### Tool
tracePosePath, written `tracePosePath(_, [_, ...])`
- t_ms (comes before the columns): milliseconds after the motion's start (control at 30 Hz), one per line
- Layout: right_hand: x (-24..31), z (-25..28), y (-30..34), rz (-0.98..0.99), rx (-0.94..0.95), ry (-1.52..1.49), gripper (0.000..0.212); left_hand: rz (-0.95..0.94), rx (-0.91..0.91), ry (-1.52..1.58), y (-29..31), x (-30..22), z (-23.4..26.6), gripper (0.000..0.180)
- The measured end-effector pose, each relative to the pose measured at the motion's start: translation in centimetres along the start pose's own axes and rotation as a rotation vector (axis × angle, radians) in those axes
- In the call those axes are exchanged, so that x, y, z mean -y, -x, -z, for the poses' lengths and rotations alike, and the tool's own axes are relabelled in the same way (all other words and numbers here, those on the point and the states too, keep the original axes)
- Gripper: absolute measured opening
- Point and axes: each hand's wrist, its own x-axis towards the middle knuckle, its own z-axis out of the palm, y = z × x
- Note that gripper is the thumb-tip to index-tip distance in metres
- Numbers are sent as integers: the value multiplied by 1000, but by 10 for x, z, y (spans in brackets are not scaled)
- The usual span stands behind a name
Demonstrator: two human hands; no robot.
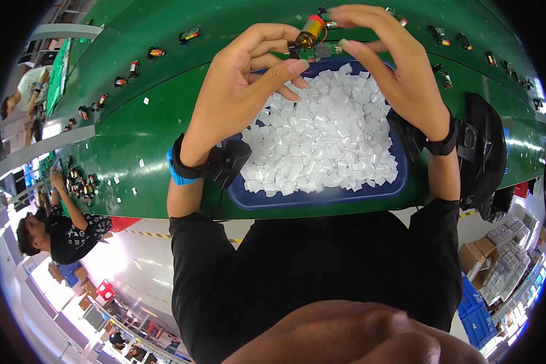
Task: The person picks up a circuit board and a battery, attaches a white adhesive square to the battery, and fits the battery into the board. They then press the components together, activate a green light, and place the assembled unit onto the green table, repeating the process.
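My left hand [236, 85] is closed around a small green circuit board that carries a gold cylinder [311, 31] with a red end and a thin red wire. Its thumb and fingers grip the board's left side, above the far edge of a blue tray [321, 201]. My right hand [394, 67] curves around the right side of the same board, thumb and fingers spread apart. Its thumb tip is close to the board's end; whether it touches is unclear. Many small white square pieces [321, 139] are heaped in the tray below both hands.
More circuit boards with cylinders, such as one board [188, 36], lie in rows along the green table [158, 127]. A black bag [484, 151] is at the right edge. On the left, a co-worker [67, 233] reaches toward a pile of boards [79, 185]. Loose white squares are scattered about.
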Motion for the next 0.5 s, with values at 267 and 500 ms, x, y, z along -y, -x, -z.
tracePosePath(267, [-1, 4, -5, 423, 83, 416, 36, 14, 58, -153, 3, -4, 1, 32])
tracePosePath(500, [13, -11, 6, 343, 90, 450, 36, 14, 0, -113, 2, -6, -1, 29])
